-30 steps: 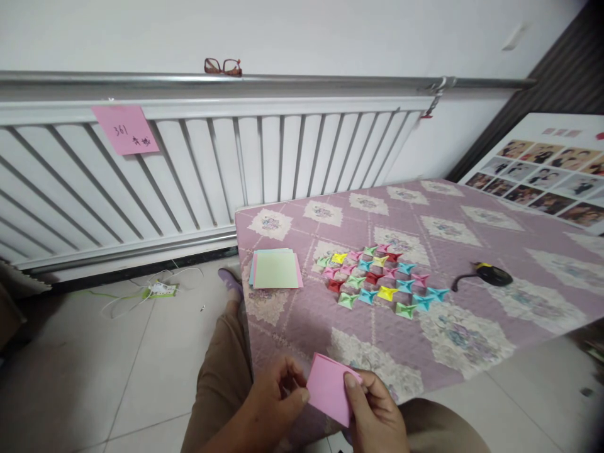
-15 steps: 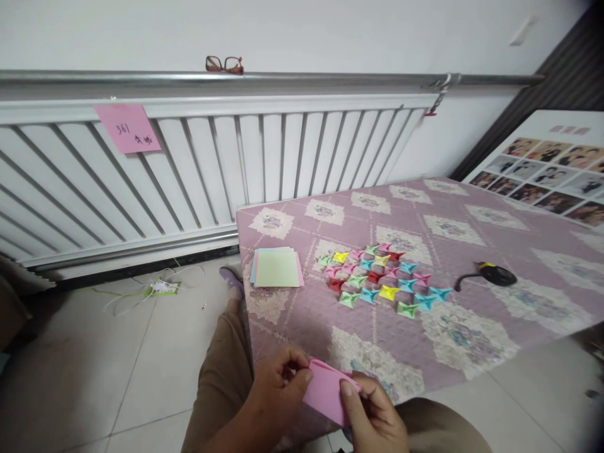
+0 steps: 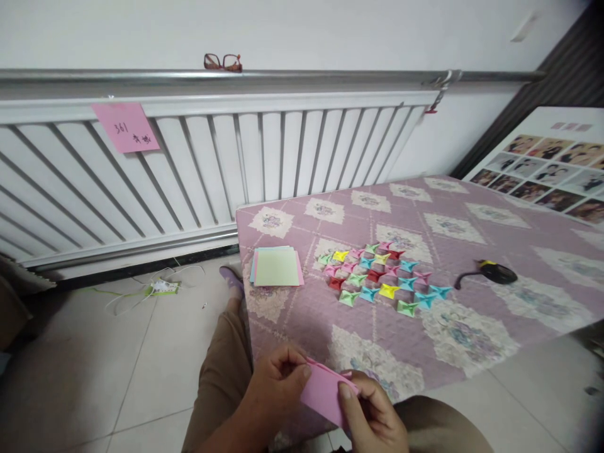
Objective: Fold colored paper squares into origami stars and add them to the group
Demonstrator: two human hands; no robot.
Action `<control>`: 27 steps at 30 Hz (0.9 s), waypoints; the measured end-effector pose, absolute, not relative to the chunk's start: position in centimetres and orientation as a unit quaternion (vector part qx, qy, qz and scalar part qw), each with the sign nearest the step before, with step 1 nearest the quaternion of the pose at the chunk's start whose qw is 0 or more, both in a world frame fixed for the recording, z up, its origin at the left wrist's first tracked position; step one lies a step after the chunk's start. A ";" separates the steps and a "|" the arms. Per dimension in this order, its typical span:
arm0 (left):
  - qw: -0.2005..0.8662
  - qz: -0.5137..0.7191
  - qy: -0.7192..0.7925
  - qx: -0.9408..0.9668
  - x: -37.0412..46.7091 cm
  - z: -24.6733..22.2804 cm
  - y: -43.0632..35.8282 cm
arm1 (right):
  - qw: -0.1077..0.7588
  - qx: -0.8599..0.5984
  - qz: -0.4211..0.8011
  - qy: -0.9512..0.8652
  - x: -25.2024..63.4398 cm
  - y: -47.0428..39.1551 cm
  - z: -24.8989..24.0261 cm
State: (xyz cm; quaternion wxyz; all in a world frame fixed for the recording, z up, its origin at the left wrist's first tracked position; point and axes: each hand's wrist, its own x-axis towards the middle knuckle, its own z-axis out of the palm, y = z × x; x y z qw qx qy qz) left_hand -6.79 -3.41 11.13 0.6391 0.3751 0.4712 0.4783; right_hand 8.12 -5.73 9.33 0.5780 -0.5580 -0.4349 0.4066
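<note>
A pink sheet of paper [image 3: 323,395], folded over along its upper edge, is held between both hands above the near edge of the table. My left hand [image 3: 278,390] pinches its left corner between thumb and fingers. At the right end, my right hand [image 3: 372,409] grips it with the thumb on top and the fingers curled behind. Beyond the hands lies a stack of square coloured paper [image 3: 277,267], pale green on top. To its right, several small folded paper pieces [image 3: 375,277] in pink, green, blue, yellow and red stand in rows.
A purple floral cloth covers the table [image 3: 311,333]. Toward the right lies a black object with a curved stem [image 3: 497,272], beside a photo board [image 3: 547,170]. A white radiator [image 3: 264,151] stands behind, with glasses [image 3: 223,61] on its pipe. A power strip [image 3: 164,287] is on the floor.
Both hands keep their hold on the pink paper and have shifted only slightly to the left. The paper's fold looks nearly the same, and the things on the table have not moved.
</note>
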 end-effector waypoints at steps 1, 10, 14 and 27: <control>0.637 0.481 0.475 0.371 -6.8 11.1 -3.4 | 0.580 -0.556 0.409 -0.433 8.1 -5.7 9.3; 0.628 0.485 0.492 0.358 -6.9 11.1 -3.6 | 0.582 -0.548 0.411 -0.438 7.8 -5.7 9.4; 0.639 0.476 0.488 0.356 -6.9 11.3 -3.6 | 0.577 -0.559 0.416 -0.426 7.8 -5.8 9.7; 0.623 0.477 0.487 0.383 -7.1 11.0 -3.8 | 0.557 -0.576 0.438 -0.408 7.6 -5.7 10.1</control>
